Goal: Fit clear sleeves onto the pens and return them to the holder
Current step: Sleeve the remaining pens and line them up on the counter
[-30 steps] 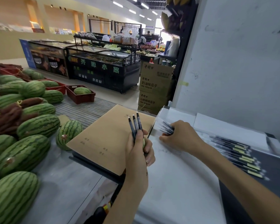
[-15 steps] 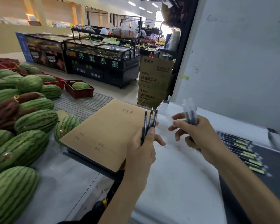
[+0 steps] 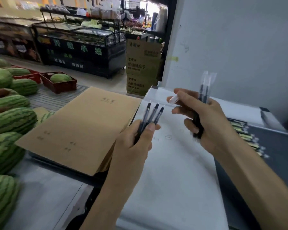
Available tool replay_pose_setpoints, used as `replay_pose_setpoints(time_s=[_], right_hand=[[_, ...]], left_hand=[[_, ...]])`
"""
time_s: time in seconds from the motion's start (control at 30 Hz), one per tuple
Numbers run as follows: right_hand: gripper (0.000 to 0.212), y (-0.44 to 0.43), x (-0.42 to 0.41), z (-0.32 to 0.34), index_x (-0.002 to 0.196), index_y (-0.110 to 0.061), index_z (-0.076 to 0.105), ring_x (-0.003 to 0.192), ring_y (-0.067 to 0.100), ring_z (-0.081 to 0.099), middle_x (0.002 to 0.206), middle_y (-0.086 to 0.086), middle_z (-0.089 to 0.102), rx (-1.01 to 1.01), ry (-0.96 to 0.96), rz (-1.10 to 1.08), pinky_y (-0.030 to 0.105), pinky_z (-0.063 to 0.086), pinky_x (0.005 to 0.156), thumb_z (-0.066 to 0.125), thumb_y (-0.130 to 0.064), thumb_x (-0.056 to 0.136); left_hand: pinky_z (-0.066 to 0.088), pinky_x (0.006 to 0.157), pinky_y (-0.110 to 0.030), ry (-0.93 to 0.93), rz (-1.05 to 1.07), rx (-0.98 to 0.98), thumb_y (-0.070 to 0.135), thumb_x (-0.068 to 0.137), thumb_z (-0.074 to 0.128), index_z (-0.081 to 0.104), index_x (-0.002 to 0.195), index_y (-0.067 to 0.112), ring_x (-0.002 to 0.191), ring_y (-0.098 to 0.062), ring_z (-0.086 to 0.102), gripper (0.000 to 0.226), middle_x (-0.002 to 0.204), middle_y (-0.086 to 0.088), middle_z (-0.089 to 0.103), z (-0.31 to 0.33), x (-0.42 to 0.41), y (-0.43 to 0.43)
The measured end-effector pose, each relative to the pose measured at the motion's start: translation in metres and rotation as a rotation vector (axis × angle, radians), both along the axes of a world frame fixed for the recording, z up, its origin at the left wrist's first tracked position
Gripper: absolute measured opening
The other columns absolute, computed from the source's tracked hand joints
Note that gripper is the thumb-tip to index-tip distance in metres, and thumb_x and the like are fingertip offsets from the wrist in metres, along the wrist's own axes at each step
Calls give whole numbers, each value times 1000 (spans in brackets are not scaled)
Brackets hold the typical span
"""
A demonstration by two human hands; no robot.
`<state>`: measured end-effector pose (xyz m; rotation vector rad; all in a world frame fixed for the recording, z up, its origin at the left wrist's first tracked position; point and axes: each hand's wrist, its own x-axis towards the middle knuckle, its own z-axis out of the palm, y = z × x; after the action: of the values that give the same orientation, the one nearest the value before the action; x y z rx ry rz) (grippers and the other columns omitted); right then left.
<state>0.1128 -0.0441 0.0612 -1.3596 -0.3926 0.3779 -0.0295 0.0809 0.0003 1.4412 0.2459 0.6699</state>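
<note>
Left hand [image 3: 133, 143] gripping three bare pens [image 3: 154, 113] fanned toward 12 o'clock, right hand [image 3: 211, 123] at 2 o'clock clutching sleeved pens [image 3: 204, 90] upright, more pens [image 3: 244, 135] lying in a row at 3 o'clock

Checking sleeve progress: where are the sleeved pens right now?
Head view, right of centre: sleeved pens upright in the right hand, beside three bare pens in the left hand.

Clear glossy plastic sleeves [image 3: 208, 80], matt paper [image 3: 170, 171]
</note>
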Motion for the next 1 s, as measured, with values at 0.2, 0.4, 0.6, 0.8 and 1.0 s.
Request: replay_pose_setpoints(time_s=[0.2,0.4,0.6,0.8,1.0], right_hand=[[29,0,-6,2,109,-12,74,62,15,56,104,6,81,-64,-95,-34,21,33,37,78,-36,93],[19,3,-11,1,93,-19,78,38,13,29,91,32,68,-63,-115,-53,20,28,36,79,-38,92],[16,7,-19,1,89,-24,79,40,16,28,82,40,53,-74,-160,-13,22,29,38,80,-40,89],[18,10,-28,-4,103,-20,76,35,12,33,57,-7,64,-152,-222,-13,20,31,35,77,-35,93],[20,16,-38,-14,108,-24,74,34,8,38,89,3,80,-160,-289,-76,18,32,35,74,-39,95]], left_hand=[[24,41,-13,0,-48,-24,24,106,57,75,91,21,43,-5,26,24,56,9,32,1,-1,-1],[25,41,-13,3,-51,-5,30,105,58,74,89,22,43,-5,27,24,54,10,33,2,-1,0],[25,42,-14,3,-39,-11,38,96,57,74,88,23,44,-5,26,24,53,12,32,3,-1,-1],[24,40,-15,14,-16,-12,28,107,57,73,89,22,43,-6,25,25,53,13,32,3,-1,-1],[26,42,-17,24,40,40,40,98,57,72,86,25,42,-7,27,25,51,10,35,3,-5,1]])
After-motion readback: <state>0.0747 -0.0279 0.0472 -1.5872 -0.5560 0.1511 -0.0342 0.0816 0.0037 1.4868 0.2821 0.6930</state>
